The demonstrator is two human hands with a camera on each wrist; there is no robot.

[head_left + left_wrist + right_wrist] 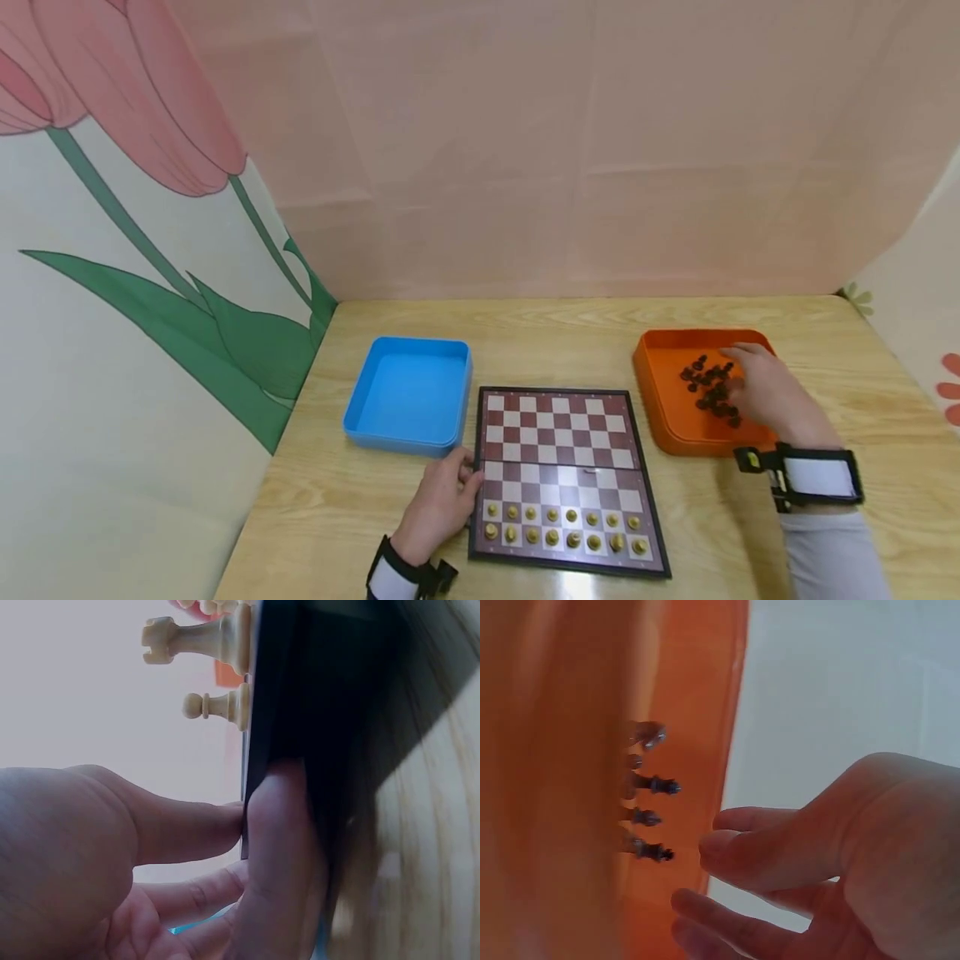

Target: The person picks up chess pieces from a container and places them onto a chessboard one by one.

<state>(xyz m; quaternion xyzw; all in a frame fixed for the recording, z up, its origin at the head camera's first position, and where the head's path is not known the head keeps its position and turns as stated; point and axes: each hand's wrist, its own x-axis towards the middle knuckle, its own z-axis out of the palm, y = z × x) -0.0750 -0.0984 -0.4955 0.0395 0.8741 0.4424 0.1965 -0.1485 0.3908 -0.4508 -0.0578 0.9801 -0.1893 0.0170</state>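
Fingers of the right hand relaxed and slightly spread, reaching into the orange tray, tips just beside the dark pieces; wrist view shows nothing pinched, fingers near the upright dark pieces but apart from them. Orange tray sits on the table, right of the board.

Left hand at the board's left edge, near side. Wrist view: thumb pressed against the edge, a finger touching it too; whether it grips I cannot tell.

Light pieces stand in two rows on the board's near end; far squares bare. Two light pieces show in the left wrist view.

Blue tray left of the board, far of the left hand. Tulip backdrop to the left.
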